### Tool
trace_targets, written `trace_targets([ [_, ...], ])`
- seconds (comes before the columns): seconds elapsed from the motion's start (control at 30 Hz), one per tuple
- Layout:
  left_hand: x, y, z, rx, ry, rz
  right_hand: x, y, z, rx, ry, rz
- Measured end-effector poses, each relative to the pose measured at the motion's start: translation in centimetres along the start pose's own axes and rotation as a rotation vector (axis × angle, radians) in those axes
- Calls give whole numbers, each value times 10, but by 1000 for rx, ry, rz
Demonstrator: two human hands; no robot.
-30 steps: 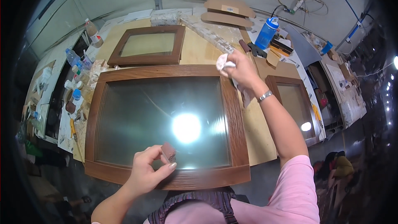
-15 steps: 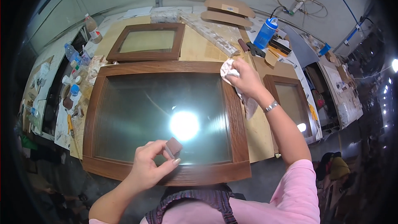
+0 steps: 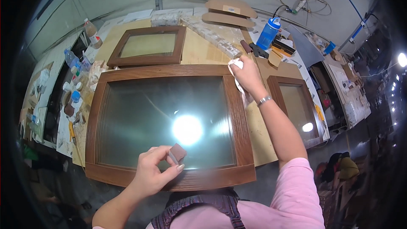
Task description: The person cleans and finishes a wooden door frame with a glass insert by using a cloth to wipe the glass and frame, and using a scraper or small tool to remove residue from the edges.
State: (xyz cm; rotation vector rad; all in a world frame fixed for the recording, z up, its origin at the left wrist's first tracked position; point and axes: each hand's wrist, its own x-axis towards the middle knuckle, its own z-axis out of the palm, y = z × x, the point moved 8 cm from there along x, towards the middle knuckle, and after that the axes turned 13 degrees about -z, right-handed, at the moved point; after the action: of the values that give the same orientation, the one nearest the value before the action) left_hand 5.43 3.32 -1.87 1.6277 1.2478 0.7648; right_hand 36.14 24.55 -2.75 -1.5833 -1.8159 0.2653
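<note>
A large wooden-framed glass panel [image 3: 243,144] lies flat before me, a bright lamp mirrored in its glass. Over its near edge, my left hand [image 3: 154,167] pinches a small brown-and-grey sanding pad [image 3: 178,152] between thumb and fingers. At the far right corner of the frame, my right hand [image 3: 250,76] is closed round a crumpled white rag [image 3: 235,64], pressed to the wood. Part of the rag hangs down beside the frame's right side, partly hidden by the hand.
A smaller framed panel [image 3: 182,44] lies beyond, another framed panel [image 3: 275,97] to the right. Several bottles and jars crowd the left. A blue water bottle [image 3: 268,34], dark glove [image 3: 258,51] and cardboard pieces [image 3: 229,20] sit at the back. A yellow-handled tool [image 3: 71,130] lies at left.
My right hand and the rag have shifted slightly left at the frame's far right corner. My left hand keeps its pinch on the sanding pad, almost unmoved.
</note>
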Motion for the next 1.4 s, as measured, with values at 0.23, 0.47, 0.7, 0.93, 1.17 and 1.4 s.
trace_targets([
  [0.23,-7,0,-10,36,54,-14,-7,-11,15,-87,-289,48],
  [0.47,0,2,-1,39,-7,-34,9,-7,3,-248,-198,-62],
  [0.7,-5,2,-6,66,59,45,-106,-52,-24,-195,-333,-129],
  [0.93,6,4,6,35,7,15,-34,-22,-17,-264,-205,-2],
  [1.17,-4,-6,-3,-10,-8,-57,-138,-50,-30,-80,-411,-73],
  [1.4,-2,9,3,87,-24,31,-215,-16,-134,-183,-150,133],
])
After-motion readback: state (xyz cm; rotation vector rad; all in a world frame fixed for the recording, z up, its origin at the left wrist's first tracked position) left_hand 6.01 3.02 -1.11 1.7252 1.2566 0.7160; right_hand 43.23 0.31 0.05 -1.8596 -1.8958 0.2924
